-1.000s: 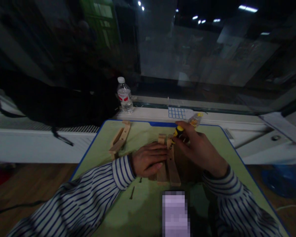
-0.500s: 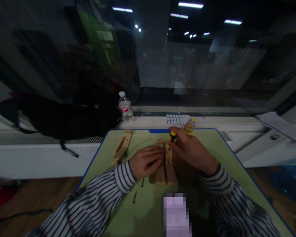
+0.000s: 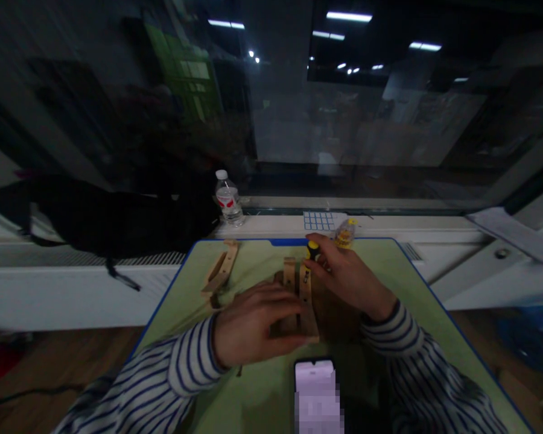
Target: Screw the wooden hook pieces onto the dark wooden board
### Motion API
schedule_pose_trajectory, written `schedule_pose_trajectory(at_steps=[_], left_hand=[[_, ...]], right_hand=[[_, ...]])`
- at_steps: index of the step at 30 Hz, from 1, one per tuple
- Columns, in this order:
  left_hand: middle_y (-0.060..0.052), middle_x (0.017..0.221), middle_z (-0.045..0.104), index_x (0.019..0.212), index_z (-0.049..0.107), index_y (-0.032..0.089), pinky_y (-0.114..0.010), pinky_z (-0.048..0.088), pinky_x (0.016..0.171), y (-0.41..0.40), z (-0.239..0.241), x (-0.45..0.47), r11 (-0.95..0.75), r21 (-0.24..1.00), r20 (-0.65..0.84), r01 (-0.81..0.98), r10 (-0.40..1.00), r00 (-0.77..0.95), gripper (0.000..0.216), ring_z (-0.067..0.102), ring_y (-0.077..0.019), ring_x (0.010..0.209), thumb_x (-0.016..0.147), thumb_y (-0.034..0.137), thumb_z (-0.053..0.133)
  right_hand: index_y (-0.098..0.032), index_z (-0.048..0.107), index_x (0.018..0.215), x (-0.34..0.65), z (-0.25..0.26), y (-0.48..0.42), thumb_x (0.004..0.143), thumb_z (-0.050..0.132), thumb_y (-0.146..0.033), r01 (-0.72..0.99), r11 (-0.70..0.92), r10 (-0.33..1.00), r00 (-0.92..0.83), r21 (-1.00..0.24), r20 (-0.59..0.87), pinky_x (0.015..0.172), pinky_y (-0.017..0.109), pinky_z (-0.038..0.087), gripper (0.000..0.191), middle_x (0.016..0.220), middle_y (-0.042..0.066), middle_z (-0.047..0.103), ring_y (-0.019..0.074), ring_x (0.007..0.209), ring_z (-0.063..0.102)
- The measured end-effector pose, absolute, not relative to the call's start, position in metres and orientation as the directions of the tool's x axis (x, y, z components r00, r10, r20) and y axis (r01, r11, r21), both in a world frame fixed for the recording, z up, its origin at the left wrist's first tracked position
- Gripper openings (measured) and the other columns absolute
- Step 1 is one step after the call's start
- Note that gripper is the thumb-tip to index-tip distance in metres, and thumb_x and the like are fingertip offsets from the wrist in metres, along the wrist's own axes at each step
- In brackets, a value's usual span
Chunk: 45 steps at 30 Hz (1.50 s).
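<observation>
Two wooden slats (image 3: 304, 290) lie side by side on a green mat (image 3: 380, 265). My left hand (image 3: 253, 322) rests over their near ends, fingers stretched across the wood and pressing it down. My right hand (image 3: 348, 277) is closed around a small screwdriver with a yellow and black handle (image 3: 312, 248), its tip set on the far end of the right slat. Both arms wear striped sleeves.
A second wooden piece (image 3: 221, 271) lies at the mat's far left. A phone (image 3: 315, 386) sits at the near edge. On the white sill behind stand a water bottle (image 3: 227, 199), a small yellow-capped bottle (image 3: 345, 232) and a grid card (image 3: 320, 220). A dark bag (image 3: 95, 217) lies left.
My left hand slid toward me along the slats and now covers their near ends. The right hand stays on the screwdriver at the far end. The view shifted slightly.
</observation>
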<state>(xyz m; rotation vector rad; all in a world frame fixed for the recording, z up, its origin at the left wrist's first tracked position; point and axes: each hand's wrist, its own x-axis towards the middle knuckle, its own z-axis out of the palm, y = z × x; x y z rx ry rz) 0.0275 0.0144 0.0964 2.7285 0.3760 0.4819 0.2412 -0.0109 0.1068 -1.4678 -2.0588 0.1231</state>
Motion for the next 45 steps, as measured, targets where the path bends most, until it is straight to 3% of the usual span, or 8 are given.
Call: schedule_pose_trajectory(at_steps=[3, 12, 25, 32, 35, 37, 40, 45], left_hand=[[-0.004, 0.105, 0.068, 0.099, 0.064, 0.02, -0.037, 0.048, 0.079, -0.002, 0.091, 0.031, -0.936, 0.299, 0.332, 0.185, 0.284, 0.899, 0.026, 0.061, -0.0213, 0.09, 0.08, 0.039, 0.062], [0.001, 0.1, 0.07, 0.096, 0.063, 0.021, -0.035, 0.049, 0.081, -0.014, 0.074, 0.042, -0.963, 0.167, 0.384, 0.212, 0.262, 0.885, 0.015, 0.063, -0.0173, 0.09, 0.089, 0.027, 0.052], [0.001, 0.097, 0.071, 0.095, 0.063, 0.02, -0.033, 0.051, 0.077, -0.014, 0.078, 0.046, -0.97, 0.149, 0.418, 0.19, 0.236, 0.877, 0.016, 0.064, -0.0169, 0.087, 0.09, 0.026, 0.049], [-0.001, 0.097, 0.07, 0.094, 0.062, 0.019, -0.034, 0.05, 0.077, -0.015, 0.08, 0.043, -0.961, 0.226, 0.375, 0.158, 0.236, 0.897, 0.02, 0.064, -0.018, 0.086, 0.086, 0.035, 0.055], [0.0, 0.085, 0.069, 0.09, 0.063, 0.019, -0.031, 0.048, 0.074, -0.004, 0.092, 0.04, -0.928, 0.314, 0.356, 0.203, 0.313, 0.881, 0.016, 0.063, -0.0155, 0.079, 0.087, 0.032, 0.053], [0.0, 0.077, 0.067, 0.086, 0.064, 0.02, -0.029, 0.047, 0.071, 0.012, 0.1, 0.041, -0.878, 0.358, 0.35, 0.318, 0.442, 0.826, 0.019, 0.062, -0.015, 0.076, 0.089, 0.03, 0.05], [-0.002, 0.08, 0.068, 0.085, 0.066, 0.02, -0.029, 0.046, 0.07, 0.042, 0.107, 0.048, -0.773, 0.373, 0.362, 0.513, 0.63, 0.687, 0.02, 0.062, -0.0171, 0.077, 0.087, 0.034, 0.052], [-0.003, 0.089, 0.07, 0.093, 0.065, 0.019, -0.03, 0.048, 0.075, 0.068, 0.102, 0.065, -0.725, 0.429, 0.353, 0.538, 0.683, 0.639, 0.02, 0.064, -0.0188, 0.083, 0.08, 0.032, 0.059]], right_hand=[[-0.019, 0.034, 0.132, 0.24, 0.108, -0.011, 0.092, 0.044, -0.031, 0.832, 0.367, 0.898, -0.2, -0.416, 0.392, 0.073, 0.037, 0.053, 0.043, 0.106, 0.011, 0.066, 0.0211, 0.081, 0.067], [-0.02, 0.034, 0.132, 0.24, 0.109, -0.012, 0.092, 0.044, -0.034, 0.836, 0.334, 0.916, -0.179, -0.436, 0.359, 0.071, 0.035, 0.054, 0.043, 0.096, 0.008, 0.068, 0.0206, 0.076, 0.067], [-0.019, 0.036, 0.132, 0.239, 0.109, -0.012, 0.091, 0.046, -0.033, 0.856, 0.32, 0.916, -0.17, -0.406, 0.362, 0.074, 0.036, 0.054, 0.044, 0.097, 0.009, 0.069, 0.0221, 0.081, 0.068], [-0.019, 0.035, 0.131, 0.24, 0.109, -0.012, 0.091, 0.046, -0.034, 0.85, 0.324, 0.916, -0.173, -0.414, 0.362, 0.071, 0.035, 0.054, 0.044, 0.092, 0.008, 0.069, 0.022, 0.078, 0.068], [-0.019, 0.035, 0.132, 0.241, 0.108, -0.011, 0.092, 0.045, -0.035, 0.854, 0.321, 0.919, -0.176, -0.409, 0.354, 0.071, 0.036, 0.054, 0.044, 0.09, 0.008, 0.069, 0.0227, 0.079, 0.068], [-0.02, 0.035, 0.132, 0.24, 0.108, -0.011, 0.092, 0.045, -0.033, 0.855, 0.325, 0.918, -0.183, -0.403, 0.351, 0.071, 0.037, 0.054, 0.043, 0.091, 0.009, 0.069, 0.0231, 0.08, 0.068], [-0.019, 0.035, 0.132, 0.24, 0.109, -0.012, 0.092, 0.044, -0.033, 0.852, 0.344, 0.91, -0.199, -0.395, 0.363, 0.073, 0.038, 0.053, 0.042, 0.095, 0.01, 0.069, 0.0238, 0.082, 0.068], [-0.017, 0.035, 0.13, 0.241, 0.111, -0.014, 0.093, 0.043, -0.036, 0.856, 0.339, 0.909, -0.191, -0.391, 0.37, 0.069, 0.037, 0.053, 0.043, 0.096, 0.012, 0.069, 0.0249, 0.083, 0.068]])
